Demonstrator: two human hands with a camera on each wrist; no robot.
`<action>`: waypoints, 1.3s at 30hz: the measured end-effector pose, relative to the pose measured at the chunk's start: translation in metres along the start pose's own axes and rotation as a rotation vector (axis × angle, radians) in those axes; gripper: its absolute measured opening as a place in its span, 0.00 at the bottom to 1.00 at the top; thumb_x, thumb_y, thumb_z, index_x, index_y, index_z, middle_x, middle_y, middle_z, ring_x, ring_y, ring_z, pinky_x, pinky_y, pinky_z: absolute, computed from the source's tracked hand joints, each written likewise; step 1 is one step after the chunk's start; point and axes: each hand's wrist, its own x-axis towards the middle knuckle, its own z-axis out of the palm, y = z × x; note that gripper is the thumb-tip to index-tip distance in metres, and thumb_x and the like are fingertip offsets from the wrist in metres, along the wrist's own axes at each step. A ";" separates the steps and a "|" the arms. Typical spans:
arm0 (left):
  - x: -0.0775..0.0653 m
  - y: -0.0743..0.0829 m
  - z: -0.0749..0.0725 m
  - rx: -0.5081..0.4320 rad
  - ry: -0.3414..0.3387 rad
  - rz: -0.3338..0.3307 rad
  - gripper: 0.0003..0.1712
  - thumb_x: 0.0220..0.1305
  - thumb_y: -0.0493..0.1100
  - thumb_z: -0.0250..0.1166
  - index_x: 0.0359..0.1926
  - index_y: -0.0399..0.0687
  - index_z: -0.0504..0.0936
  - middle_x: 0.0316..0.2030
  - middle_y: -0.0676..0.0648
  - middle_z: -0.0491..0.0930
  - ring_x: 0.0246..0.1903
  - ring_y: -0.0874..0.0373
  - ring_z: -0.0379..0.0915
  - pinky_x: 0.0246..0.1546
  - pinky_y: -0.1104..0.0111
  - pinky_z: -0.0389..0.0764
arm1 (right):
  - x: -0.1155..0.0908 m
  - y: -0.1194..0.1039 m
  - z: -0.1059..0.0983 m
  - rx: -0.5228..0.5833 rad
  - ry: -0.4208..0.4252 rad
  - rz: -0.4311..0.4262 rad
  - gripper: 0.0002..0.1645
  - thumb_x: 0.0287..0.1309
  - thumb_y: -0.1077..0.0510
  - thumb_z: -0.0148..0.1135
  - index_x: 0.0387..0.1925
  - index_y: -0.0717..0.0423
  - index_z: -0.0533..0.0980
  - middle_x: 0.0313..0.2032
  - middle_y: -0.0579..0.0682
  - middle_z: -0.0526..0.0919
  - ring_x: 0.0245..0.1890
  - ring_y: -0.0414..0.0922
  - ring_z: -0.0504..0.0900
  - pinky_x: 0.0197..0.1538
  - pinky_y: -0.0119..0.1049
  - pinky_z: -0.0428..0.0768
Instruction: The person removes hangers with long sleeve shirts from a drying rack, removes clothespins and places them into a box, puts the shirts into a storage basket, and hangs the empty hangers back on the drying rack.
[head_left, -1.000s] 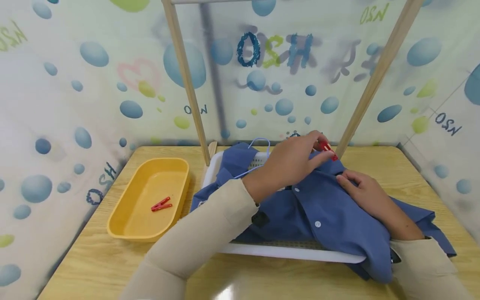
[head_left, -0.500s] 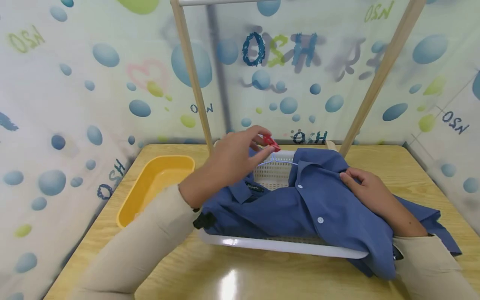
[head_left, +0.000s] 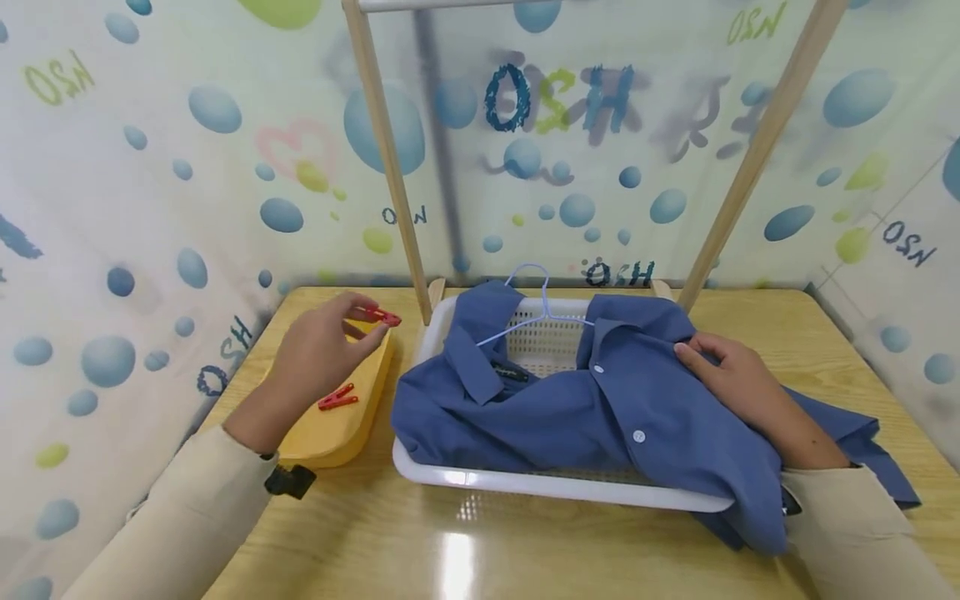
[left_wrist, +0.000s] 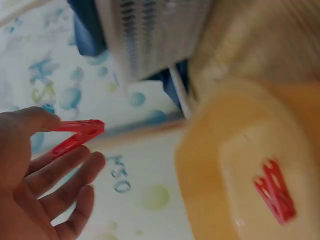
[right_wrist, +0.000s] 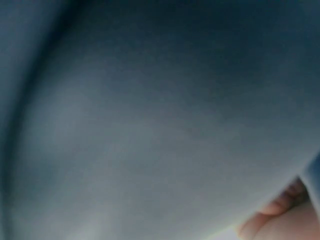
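My left hand [head_left: 315, 350] pinches a red clothespin [head_left: 386, 317] between thumb and fingers, above the far part of the yellow tray [head_left: 377, 402]. In the left wrist view the pinched clothespin's handles spread apart in a V. Another red clothespin [left_wrist: 276, 192] lies in the tray. My right hand [head_left: 738, 385] grips a blue shirt [head_left: 525, 425] near its shoulder. A light purple hanger [head_left: 546, 292] sits inside the collar, its hook pointing up. Shirt cloth fills most of the right wrist view and hides much of the right hand.
Under the shirt is a white perforated basket [head_left: 555, 493] on the wooden table [head_left: 360, 542]. Two wooden posts [head_left: 387, 158] rise behind it, joined by a pale bar [head_left: 427, 4] on top. A bubble-patterned backdrop [head_left: 555, 233] surrounds the table.
My left hand has moved left with the clothespin, from near the shirt's shoulder across the hanger to above the tray. The right hand stays on the shirt.
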 end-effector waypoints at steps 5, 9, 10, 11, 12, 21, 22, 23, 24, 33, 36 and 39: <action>-0.020 -0.036 0.000 0.071 -0.139 -0.107 0.23 0.67 0.51 0.64 0.55 0.41 0.74 0.48 0.36 0.85 0.40 0.45 0.86 0.29 0.62 0.83 | -0.002 -0.002 -0.001 0.015 -0.020 0.008 0.23 0.74 0.42 0.50 0.29 0.53 0.74 0.27 0.50 0.73 0.29 0.42 0.73 0.32 0.34 0.67; -0.027 -0.058 0.004 0.112 -0.187 -0.151 0.23 0.66 0.50 0.65 0.54 0.39 0.73 0.46 0.32 0.85 0.27 0.50 0.82 0.20 0.66 0.75 | -0.002 -0.003 -0.003 0.012 -0.007 0.004 0.23 0.74 0.42 0.50 0.29 0.53 0.74 0.27 0.50 0.73 0.29 0.42 0.73 0.32 0.34 0.67; -0.027 -0.062 0.005 0.116 -0.202 -0.162 0.23 0.66 0.50 0.65 0.53 0.38 0.73 0.46 0.31 0.84 0.24 0.51 0.80 0.19 0.66 0.72 | -0.002 -0.004 -0.002 0.010 -0.001 0.002 0.22 0.74 0.42 0.50 0.29 0.53 0.74 0.27 0.50 0.73 0.29 0.41 0.73 0.32 0.33 0.67; -0.028 -0.065 0.006 0.120 -0.216 -0.173 0.23 0.66 0.50 0.65 0.53 0.38 0.72 0.48 0.31 0.83 0.23 0.53 0.78 0.20 0.66 0.71 | -0.002 -0.004 -0.002 0.007 0.005 0.002 0.22 0.74 0.43 0.50 0.29 0.53 0.74 0.26 0.50 0.73 0.28 0.42 0.72 0.32 0.33 0.67; -0.028 -0.069 0.008 0.123 -0.229 -0.184 0.23 0.67 0.50 0.65 0.52 0.38 0.72 0.50 0.30 0.82 0.23 0.54 0.76 0.21 0.66 0.71 | -0.002 -0.004 -0.002 0.009 0.008 -0.001 0.22 0.74 0.43 0.50 0.29 0.54 0.74 0.26 0.49 0.73 0.28 0.42 0.72 0.32 0.33 0.66; -0.034 -0.086 0.027 0.138 -0.285 -0.181 0.22 0.67 0.50 0.65 0.49 0.35 0.73 0.46 0.30 0.83 0.35 0.46 0.81 0.32 0.59 0.79 | -0.001 -0.003 0.000 0.015 -0.002 -0.002 0.22 0.74 0.44 0.50 0.29 0.54 0.74 0.27 0.48 0.73 0.28 0.40 0.72 0.32 0.33 0.66; -0.034 -0.087 0.028 0.142 -0.283 -0.173 0.22 0.67 0.49 0.65 0.48 0.34 0.74 0.45 0.31 0.83 0.34 0.46 0.81 0.33 0.58 0.80 | -0.001 -0.003 0.000 0.011 -0.002 0.001 0.22 0.74 0.44 0.50 0.29 0.54 0.74 0.27 0.48 0.73 0.28 0.40 0.72 0.32 0.33 0.66; -0.035 -0.088 0.028 0.148 -0.284 -0.168 0.22 0.67 0.49 0.66 0.48 0.34 0.74 0.44 0.31 0.83 0.34 0.47 0.80 0.33 0.57 0.80 | -0.001 -0.003 -0.001 0.010 -0.003 0.002 0.22 0.74 0.43 0.50 0.29 0.54 0.74 0.26 0.48 0.73 0.28 0.41 0.72 0.32 0.34 0.66; -0.035 -0.089 0.029 0.153 -0.291 -0.165 0.22 0.66 0.49 0.66 0.48 0.34 0.74 0.43 0.31 0.83 0.33 0.47 0.80 0.35 0.56 0.80 | -0.001 -0.003 -0.001 0.006 0.000 0.001 0.22 0.74 0.43 0.50 0.29 0.54 0.74 0.26 0.48 0.73 0.28 0.41 0.72 0.32 0.34 0.66; -0.037 -0.093 0.033 0.193 -0.389 -0.198 0.25 0.66 0.52 0.66 0.51 0.34 0.75 0.36 0.38 0.81 0.30 0.50 0.74 0.38 0.55 0.80 | -0.001 -0.003 -0.001 0.015 0.008 -0.013 0.23 0.74 0.43 0.50 0.28 0.54 0.73 0.25 0.49 0.72 0.27 0.41 0.72 0.31 0.34 0.66; -0.038 -0.093 0.033 0.190 -0.391 -0.209 0.27 0.66 0.53 0.65 0.54 0.34 0.75 0.39 0.37 0.81 0.32 0.49 0.75 0.41 0.53 0.80 | -0.001 -0.003 -0.001 0.011 0.009 -0.012 0.23 0.74 0.43 0.50 0.28 0.54 0.74 0.26 0.49 0.72 0.28 0.41 0.72 0.32 0.34 0.66; -0.036 -0.090 0.031 0.182 -0.363 -0.199 0.26 0.67 0.53 0.64 0.54 0.36 0.76 0.42 0.36 0.82 0.34 0.48 0.76 0.41 0.52 0.80 | -0.001 -0.003 -0.001 0.000 0.005 -0.012 0.23 0.74 0.43 0.50 0.29 0.53 0.74 0.26 0.49 0.73 0.28 0.42 0.72 0.32 0.34 0.66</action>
